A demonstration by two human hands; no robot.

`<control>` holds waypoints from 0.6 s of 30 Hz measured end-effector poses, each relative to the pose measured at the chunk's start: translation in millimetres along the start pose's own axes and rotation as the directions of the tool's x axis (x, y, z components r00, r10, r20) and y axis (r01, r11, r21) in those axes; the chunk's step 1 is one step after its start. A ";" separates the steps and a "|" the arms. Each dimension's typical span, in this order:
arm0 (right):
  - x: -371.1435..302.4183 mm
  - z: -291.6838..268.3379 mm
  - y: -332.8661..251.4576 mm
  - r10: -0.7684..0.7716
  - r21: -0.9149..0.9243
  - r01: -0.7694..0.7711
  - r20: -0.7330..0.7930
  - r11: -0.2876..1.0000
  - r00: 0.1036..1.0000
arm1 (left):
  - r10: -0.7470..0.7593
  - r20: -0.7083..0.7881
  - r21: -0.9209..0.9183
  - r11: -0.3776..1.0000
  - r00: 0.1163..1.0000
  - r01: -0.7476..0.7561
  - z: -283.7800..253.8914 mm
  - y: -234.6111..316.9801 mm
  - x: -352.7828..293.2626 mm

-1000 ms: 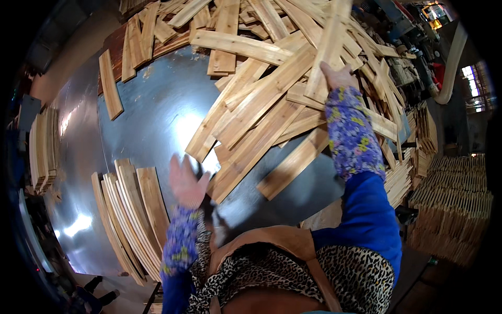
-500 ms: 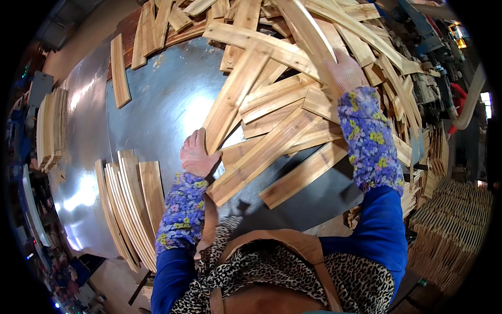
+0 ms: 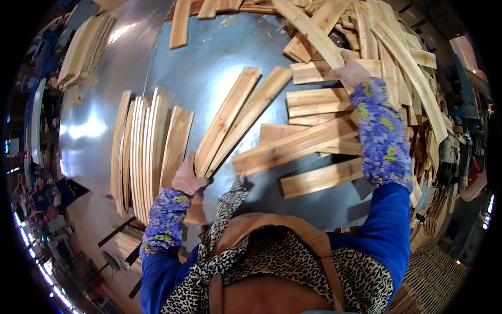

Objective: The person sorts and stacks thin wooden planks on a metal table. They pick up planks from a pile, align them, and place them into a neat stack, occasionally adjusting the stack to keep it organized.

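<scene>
My left hand (image 3: 189,177) is closed on the near end of a narrow wooden board (image 3: 230,118) that slants away over the metal tabletop. A second board (image 3: 255,116) lies against its right side, the two fanning apart at their far ends; whether my fingers hold both I cannot tell. At the upper right, my right hand (image 3: 353,71) grips the near end of a long pale board (image 3: 309,32) that reaches up over the heap. Between my hands lie several loose boards, among them a long one (image 3: 295,146) and a shorter one (image 3: 321,178) near the front edge.
A row of boards on edge (image 3: 140,157) stands left of my left hand. Another stack (image 3: 83,49) sits at the far left of the shiny metal table (image 3: 175,78). A jumbled heap of boards (image 3: 389,57) covers the right side. Slatted stacks (image 3: 431,277) stand at the lower right.
My left hand has drawn a board leftward, away from the pile, with another beside it. My right hand still holds the long board, now swung further left. The whole view has shifted.
</scene>
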State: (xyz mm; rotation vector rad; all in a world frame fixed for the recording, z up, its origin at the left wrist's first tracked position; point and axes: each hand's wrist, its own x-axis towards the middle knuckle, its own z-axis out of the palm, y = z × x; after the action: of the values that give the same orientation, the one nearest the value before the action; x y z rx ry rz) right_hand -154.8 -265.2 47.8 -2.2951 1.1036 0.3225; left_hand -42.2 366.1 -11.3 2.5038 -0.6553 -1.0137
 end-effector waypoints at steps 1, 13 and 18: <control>4.0 12.3 13.7 -0.020 0.238 0.007 0.052 0.971 0.998 | 0.008 0.177 -0.326 0.944 0.984 0.051 -2.1 -19.7 -6.3; -290.3 417.9 -129.2 -0.288 0.985 -0.130 0.158 0.114 0.945 | 0.141 0.214 -0.426 0.904 0.967 -0.038 75.1 22.0 -33.0; -309.4 354.6 -159.1 -0.243 0.905 -0.228 0.326 0.359 0.913 | 0.216 0.022 -0.928 0.367 0.976 -0.060 69.8 -13.5 -46.9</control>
State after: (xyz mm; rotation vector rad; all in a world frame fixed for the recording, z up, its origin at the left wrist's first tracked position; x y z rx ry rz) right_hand -217.0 219.4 -41.8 -1.0743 0.7168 0.0851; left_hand -118.4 392.0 -39.3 1.3266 -0.1776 -1.0688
